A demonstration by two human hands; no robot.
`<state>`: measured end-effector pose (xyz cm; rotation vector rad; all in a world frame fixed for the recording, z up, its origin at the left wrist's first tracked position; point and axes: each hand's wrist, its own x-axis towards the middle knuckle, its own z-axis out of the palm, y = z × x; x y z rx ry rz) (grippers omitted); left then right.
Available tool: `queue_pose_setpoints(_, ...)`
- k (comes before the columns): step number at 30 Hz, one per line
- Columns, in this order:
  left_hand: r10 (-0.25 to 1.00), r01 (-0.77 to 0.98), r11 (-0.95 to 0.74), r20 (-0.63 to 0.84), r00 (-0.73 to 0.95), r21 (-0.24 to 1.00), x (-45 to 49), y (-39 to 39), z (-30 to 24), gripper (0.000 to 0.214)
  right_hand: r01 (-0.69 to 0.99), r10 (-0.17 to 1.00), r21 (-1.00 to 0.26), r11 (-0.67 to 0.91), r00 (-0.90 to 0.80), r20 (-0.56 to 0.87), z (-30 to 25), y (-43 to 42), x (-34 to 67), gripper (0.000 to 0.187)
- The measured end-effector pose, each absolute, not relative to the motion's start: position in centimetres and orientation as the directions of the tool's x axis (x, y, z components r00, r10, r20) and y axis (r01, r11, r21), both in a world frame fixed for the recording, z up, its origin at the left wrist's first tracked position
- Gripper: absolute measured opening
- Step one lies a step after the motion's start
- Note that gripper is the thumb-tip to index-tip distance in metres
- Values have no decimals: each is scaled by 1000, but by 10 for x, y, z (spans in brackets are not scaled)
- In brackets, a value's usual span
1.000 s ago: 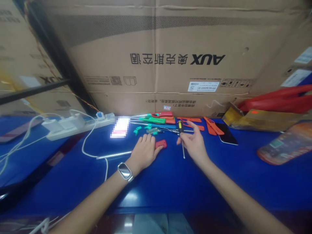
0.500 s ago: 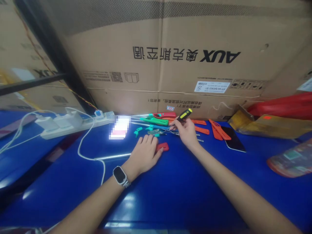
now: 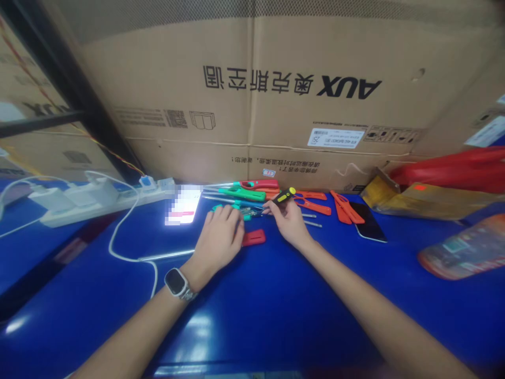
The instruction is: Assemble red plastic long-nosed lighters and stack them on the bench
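My right hand (image 3: pixel 290 223) is closed around a small screwdriver with a black and yellow handle (image 3: pixel 284 195), its tip pointing left toward small metal and teal parts (image 3: pixel 248 211). My left hand (image 3: pixel 218 238), with a watch on the wrist, lies palm down on the blue table, fingers reaching those parts; whether it grips anything is hidden. A small red plastic piece (image 3: pixel 253 238) lies beside its thumb. A thin metal rod (image 3: pixel 165 255) lies on the table left of that hand.
Green and red handled screwdrivers (image 3: pixel 252 189) lie by the big cardboard box (image 3: pixel 252 95). Orange plastic pieces (image 3: pixel 339 206) and a dark phone (image 3: pixel 365 221) sit to the right. A lit phone (image 3: pixel 182 206), a power strip (image 3: pixel 90 201) and a white cable (image 3: pixel 126 237) occupy the left.
My right hand lifted the screwdriver off the table and turned its tip leftward to the small parts. My left hand slid forward from the red piece onto those parts.
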<state>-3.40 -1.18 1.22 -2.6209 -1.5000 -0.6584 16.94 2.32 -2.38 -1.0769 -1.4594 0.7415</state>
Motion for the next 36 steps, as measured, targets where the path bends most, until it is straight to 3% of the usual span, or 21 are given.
queue_pose_setpoints(6, 801, 749, -564, 451, 395, 347, -38, -5, 13, 13, 143, 900, -902, 406, 109, 422, -17, 18, 174, 31)
queue_pose_setpoints(11, 769, 657, -626, 468, 435, 420, -27, 11, 23, 4, 95, 880, -899, 429, 182, 439, -6, 7, 175, 30)
queue_pose_setpoints(17, 755, 504, -655, 469, 458, 562, -19, 18, 14, 19, -56, 876, -896, 440, 246, 414, 6, -6, 165, 27)
queue_pose_setpoints(23, 780, 466, -598, 341, 525, 652, -28, 6, 8, 32, -146, 903, -899, 413, 198, 382, 13, -16, 156, 24)
queue_pose_setpoints(30, 788, 458, -573, 305, 534, 679, -27, 5, 10, 24, -150, 904, -900, 409, 201, 378, 16, -19, 154, 23)
queue_pose_setpoints(36, 769, 418, -609, 374, 518, 674, -30, 5, 12, 24, -129, 875, -883, 450, 260, 408, 15, -19, 155, 21)
